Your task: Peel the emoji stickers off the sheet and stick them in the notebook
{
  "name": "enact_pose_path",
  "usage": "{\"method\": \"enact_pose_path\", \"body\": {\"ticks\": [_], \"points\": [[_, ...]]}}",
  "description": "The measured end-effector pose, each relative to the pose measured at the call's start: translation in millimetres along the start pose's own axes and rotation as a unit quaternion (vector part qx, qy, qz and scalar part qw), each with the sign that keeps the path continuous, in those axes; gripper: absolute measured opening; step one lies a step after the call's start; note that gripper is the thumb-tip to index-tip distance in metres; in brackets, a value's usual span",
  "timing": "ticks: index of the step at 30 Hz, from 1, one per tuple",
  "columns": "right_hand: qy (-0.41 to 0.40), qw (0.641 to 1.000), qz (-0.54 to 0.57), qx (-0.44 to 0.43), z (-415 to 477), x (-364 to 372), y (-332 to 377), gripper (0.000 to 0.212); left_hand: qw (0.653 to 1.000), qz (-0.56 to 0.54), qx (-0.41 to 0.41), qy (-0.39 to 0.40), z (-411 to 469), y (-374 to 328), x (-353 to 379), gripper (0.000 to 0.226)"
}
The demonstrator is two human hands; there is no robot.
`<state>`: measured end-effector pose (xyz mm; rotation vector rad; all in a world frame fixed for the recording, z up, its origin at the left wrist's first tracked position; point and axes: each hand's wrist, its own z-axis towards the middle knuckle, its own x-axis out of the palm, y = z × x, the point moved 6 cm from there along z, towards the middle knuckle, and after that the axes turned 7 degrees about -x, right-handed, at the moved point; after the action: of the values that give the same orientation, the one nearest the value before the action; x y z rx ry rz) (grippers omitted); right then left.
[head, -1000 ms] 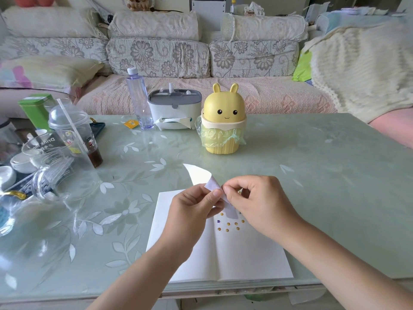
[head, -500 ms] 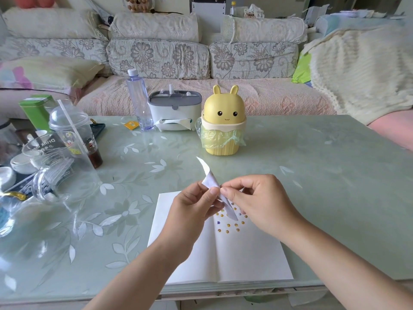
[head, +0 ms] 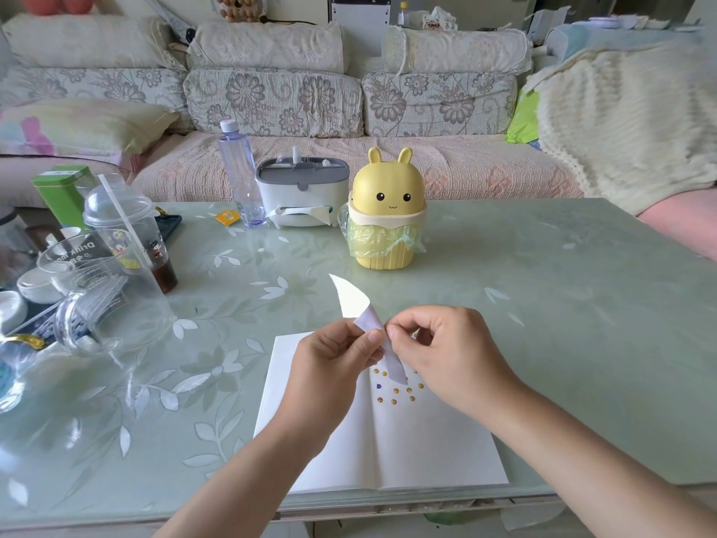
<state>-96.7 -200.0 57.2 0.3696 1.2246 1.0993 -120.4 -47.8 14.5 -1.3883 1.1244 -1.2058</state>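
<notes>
Sticker sheet point(head: 351, 297), curled, held above the open notebook point(head: 426, 452) on the worktop point(head: 543, 304), pinched by left hand point(head: 333, 363) and right hand point(head: 446, 351); risk: tiny sticker tears or folds onto itself if pulled hastily.

On table point(head: 543, 304): notebook point(head: 426, 452) at near edge; rabbit-shaped bin point(head: 386, 211) behind it; tissue box point(head: 300, 192), then water bottle point(head: 240, 176), to bin's left; sofa point(head: 271, 99) behind.

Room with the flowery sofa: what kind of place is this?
Probably a living room in someone's home: a long floral sofa with cushions stands behind a glass-topped table, which holds a tissue box and a bunny-shaped yellow bin.
</notes>
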Motion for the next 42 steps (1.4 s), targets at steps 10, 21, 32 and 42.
{"method": "enact_pose_path", "body": {"ticks": [10, 21, 32, 42], "points": [[-0.019, 0.996, 0.074, 0.035, 4.6, -0.9, -10.7, 0.009, 0.997, -0.067, -0.035, 0.027, 1.5, -1.3, 0.1, 0.016], [0.063, 0.991, -0.095, -0.065, 12.9, -3.5, -2.0, 0.043, 0.993, 0.014, -0.038, 0.107, 0.2, -7.5, -4.0, 0.034], [0.080, 0.977, -0.167, -0.103, 17.8, 0.8, 6.9, 0.012, 0.910, 0.404, 0.094, 0.016, -1.2, -23.6, -19.6, 0.014], [0.121, 0.988, -0.095, 0.004, 30.1, -15.3, -20.4, 0.014, 0.884, 0.448, 0.126, -0.048, 1.1, -28.3, -33.4, 0.014]]}}
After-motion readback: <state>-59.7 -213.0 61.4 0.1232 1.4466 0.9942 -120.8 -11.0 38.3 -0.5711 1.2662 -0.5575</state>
